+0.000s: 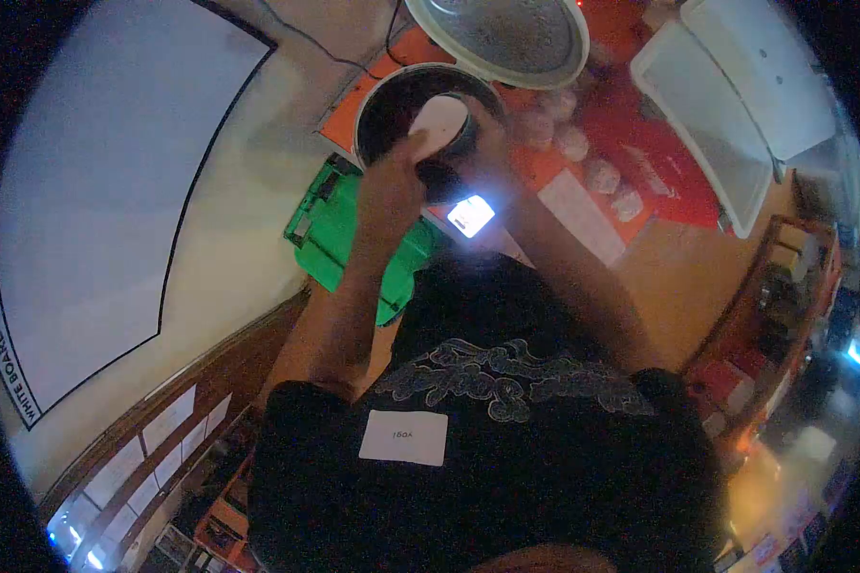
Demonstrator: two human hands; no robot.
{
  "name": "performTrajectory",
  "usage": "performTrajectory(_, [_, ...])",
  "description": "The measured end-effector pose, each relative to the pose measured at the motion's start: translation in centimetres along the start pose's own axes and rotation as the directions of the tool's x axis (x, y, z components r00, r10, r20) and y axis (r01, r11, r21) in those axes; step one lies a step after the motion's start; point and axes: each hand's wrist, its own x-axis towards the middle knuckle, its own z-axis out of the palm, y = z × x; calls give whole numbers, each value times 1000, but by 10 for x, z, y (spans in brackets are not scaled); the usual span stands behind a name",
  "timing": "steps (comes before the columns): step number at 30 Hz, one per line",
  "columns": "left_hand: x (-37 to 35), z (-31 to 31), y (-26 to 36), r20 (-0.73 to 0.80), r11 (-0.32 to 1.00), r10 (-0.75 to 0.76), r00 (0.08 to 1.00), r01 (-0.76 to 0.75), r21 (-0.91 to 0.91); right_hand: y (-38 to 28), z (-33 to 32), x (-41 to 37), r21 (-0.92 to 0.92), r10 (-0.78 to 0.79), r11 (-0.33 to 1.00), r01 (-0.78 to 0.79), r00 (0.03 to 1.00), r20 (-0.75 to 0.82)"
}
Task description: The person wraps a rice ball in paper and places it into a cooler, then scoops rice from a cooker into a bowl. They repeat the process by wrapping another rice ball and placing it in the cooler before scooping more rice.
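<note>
At the top centre, my left hand [392, 186] is closed around the lower left edge of a white oval object [440, 122]. My right hand [489, 138] grips its right side, where a darker part shows. Both hands are over a round pot [361, 134] with a pale rim and dark inside; its contents cannot be made out. A small glowing screen [470, 217] shows just below the hands. Several pale round lumps [571, 143] lie on the red and orange surface to the right of the pot.
A large pale-rimmed round lid or tray [506, 38] lies beyond the pot. Left of it, lower down, is a green plastic item [330, 224]. White trays [683, 95] stand at upper right, a whiteboard [105, 172] at far left. A paper strip [583, 218] lies near my right forearm.
</note>
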Motion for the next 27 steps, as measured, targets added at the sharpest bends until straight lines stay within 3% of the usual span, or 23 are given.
performTrajectory(1, [-4, 8, 1, 63, 1000, 6, 998, -8, 19, 3, 1, 3, 379, 361, 872, -309, 930, -73])
performTrajectory(2, [-9, 7, 9, 121, 994, -55, 991, 65, -83, 7, 1, 5, 702, 677, 522, -484, 736, 4])
performTrajectory(3, [-9, 7, 10, 122, 994, -59, 991, 69, -82, 10, -1, 3, 703, 679, 520, -486, 734, 6])
performTrajectory(5, [-3, 7, 9, 188, 986, -102, 977, 124, -112, 16, -10, 6, 536, 581, 700, -471, 813, -44])
performTrajectory(6, [1, 6, 6, 187, 986, -102, 977, 125, -113, 20, -15, 5, 536, 581, 700, -472, 813, -43])
performTrajectory(8, [9, 1, -3, 196, 908, -140, 971, 205, -366, 24, -20, 5, 226, 230, 951, -211, 971, -61])
performTrajectory(9, [9, -4, -4, 196, 908, -137, 971, 203, -366, 24, -19, 6, 227, 228, 951, -209, 971, -64])
performTrajectory(11, [14, -10, -1, 176, 798, -390, 904, 427, -426, 21, -18, 14, 431, 344, 859, -277, 935, -86])
performTrajectory(12, [12, 0, -4, 179, 799, -382, 907, 421, -429, 19, -18, 17, 525, 402, 796, -301, 911, -86])
performTrajectory(13, [2, 16, -10, 39, 947, -164, 986, 169, -272, 16, -18, 17, 614, 464, 719, -325, 883, -76])
performTrajectory(14, [-5, 27, -11, -58, 994, 84, 995, -88, -70, 15, -17, 16, 696, 525, 630, -345, 850, -53])
performTrajectory(15, [-10, 26, 4, -60, 995, 75, 995, -79, -68, 17, -16, 13, 696, 530, 625, -354, 847, -45])
performTrajectory(17, [-17, 22, 30, 119, 965, -218, 969, 232, -124, 22, -18, 13, 616, 546, 668, -418, 838, -23])
performTrajectory(18, [-20, 26, 21, 78, 969, -124, 989, 137, -204, 30, -21, 11, 614, 549, 666, -422, 836, -21])
performTrajectory(19, [-15, 27, 6, 75, 968, -131, 989, 143, -204, 39, -24, 10, 567, 513, 719, -402, 857, -43])
performTrajectory(21, [0, 26, -22, 376, 754, -371, 849, 512, -412, 36, -25, 10, 520, 473, 766, -379, 879, -56])
performTrajectory(22, [1, 28, -26, 367, 753, -375, 851, 511, -414, 26, -23, 11, 558, 460, 746, -363, 887, -38])
performTrajectory(24, [5, 31, -21, 135, 974, -3, 991, 33, -223, 21, -22, 14, 593, 440, 724, -354, 898, 0])
performTrajectory(26, [-6, 33, -3, 135, 975, -78, 988, 103, -197, 25, -20, 7, 256, 404, 896, -362, 905, -133])
performTrajectory(27, [-8, 30, 3, 145, 971, -139, 980, 163, -173, 19, -21, 6, 257, 403, 895, -364, 908, -118])
